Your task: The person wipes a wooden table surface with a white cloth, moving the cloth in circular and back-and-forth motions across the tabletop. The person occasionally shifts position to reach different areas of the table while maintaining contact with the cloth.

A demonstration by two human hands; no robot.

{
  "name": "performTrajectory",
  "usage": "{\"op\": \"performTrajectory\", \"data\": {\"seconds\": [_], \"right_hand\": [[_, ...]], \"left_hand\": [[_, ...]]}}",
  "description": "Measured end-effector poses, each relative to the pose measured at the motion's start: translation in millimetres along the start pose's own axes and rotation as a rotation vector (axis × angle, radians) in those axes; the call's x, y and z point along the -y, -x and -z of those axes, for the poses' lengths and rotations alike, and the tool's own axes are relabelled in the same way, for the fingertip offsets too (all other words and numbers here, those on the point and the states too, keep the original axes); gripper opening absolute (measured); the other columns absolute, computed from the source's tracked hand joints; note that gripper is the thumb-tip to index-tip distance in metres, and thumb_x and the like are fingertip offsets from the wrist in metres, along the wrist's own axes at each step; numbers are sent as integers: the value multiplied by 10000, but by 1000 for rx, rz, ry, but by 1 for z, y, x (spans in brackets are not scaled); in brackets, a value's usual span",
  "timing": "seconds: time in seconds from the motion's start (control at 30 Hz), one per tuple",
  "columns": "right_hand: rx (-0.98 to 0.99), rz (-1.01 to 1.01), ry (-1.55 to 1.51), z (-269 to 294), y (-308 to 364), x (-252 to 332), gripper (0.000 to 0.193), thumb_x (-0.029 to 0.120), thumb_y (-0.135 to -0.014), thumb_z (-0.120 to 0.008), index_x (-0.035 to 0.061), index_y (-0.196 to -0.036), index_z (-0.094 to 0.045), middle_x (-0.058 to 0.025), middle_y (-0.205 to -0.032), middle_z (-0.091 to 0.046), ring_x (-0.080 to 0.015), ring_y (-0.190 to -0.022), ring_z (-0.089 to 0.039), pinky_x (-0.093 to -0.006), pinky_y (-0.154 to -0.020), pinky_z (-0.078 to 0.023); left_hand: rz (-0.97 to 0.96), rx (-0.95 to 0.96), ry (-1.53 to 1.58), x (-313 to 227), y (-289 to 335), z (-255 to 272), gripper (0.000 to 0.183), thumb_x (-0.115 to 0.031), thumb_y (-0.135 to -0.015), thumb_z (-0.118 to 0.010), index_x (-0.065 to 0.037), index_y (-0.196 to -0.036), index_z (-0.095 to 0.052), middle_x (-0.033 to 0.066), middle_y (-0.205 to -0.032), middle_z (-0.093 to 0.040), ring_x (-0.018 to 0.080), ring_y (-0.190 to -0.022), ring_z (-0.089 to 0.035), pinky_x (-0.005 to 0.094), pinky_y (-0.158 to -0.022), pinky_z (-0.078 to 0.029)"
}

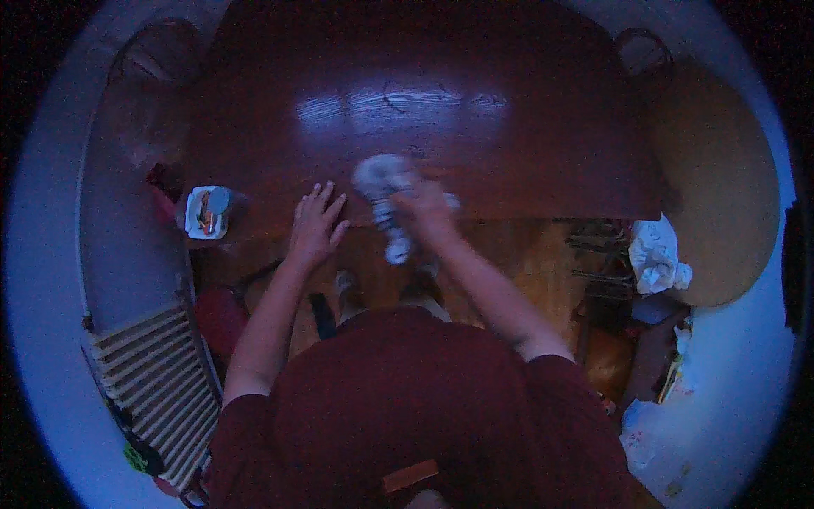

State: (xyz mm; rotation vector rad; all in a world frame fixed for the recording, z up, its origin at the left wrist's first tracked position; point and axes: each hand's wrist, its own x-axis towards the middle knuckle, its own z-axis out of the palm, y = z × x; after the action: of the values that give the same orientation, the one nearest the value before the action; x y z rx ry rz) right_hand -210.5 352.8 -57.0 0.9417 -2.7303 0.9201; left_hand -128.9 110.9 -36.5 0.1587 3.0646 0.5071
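A wide dark reddish-brown table (526, 170) lies in front of me, with a bright window reflection on its top. My right hand (424, 208) is on a whitish cloth with dark stripes (381, 176), close to the table's near edge. One end of the cloth hangs down over that edge. Both the hand and the cloth are somewhat smeared by motion, and the hand covers part of the cloth. My left hand (315, 225) rests with fingers spread at the near edge, left of the cloth, holding nothing.
A small white container (206, 212) with orange and pale items in it stands at the table's near left corner. A crumpled white bag (655, 254) sits beside a rounded tan tabletop (729, 187) at right. A slatted rack (161, 382) stands at lower left.
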Motion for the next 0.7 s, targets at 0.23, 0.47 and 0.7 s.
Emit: {"op": "performTrajectory", "data": {"seconds": [0.23, 0.47, 0.7], "right_hand": [[-30, -435, 389, 123, 78, -108, 399, 97, -712, -659, 183, -1101, -642, -119, -1190, -547, -327, -1073, -526, -437, -862, -454], [200, 107, 47, -15, -28, 51, 472, 113, -640, -725, 230, -1093, -654, -105, -1240, -523, -349, -1091, -495, -426, -896, -437], [310, 20, -83, -23, -34, 30, 418, 136, -658, -701, 232, -1063, -669, -90, -1238, -539, -317, -1042, -533, -412, -873, -463]], "left_hand": [[139, -289, 358, 14, 93, -8, 357, -174, -858, -597, -69, -1197, -569, 140, -1233, -570, 323, -1163, -516, 423, -986, -389], [676, -207, 703, 13, 189, -32, 285, -190, -877, -583, -48, -1122, -618, 155, -1144, -613, 334, -1002, -598, 398, -892, -462], [722, -102, 581, 29, 214, -55, 286, -190, -898, -568, -42, -1137, -620, 143, -1045, -648, 253, -964, -626, 324, -863, -478]]}}
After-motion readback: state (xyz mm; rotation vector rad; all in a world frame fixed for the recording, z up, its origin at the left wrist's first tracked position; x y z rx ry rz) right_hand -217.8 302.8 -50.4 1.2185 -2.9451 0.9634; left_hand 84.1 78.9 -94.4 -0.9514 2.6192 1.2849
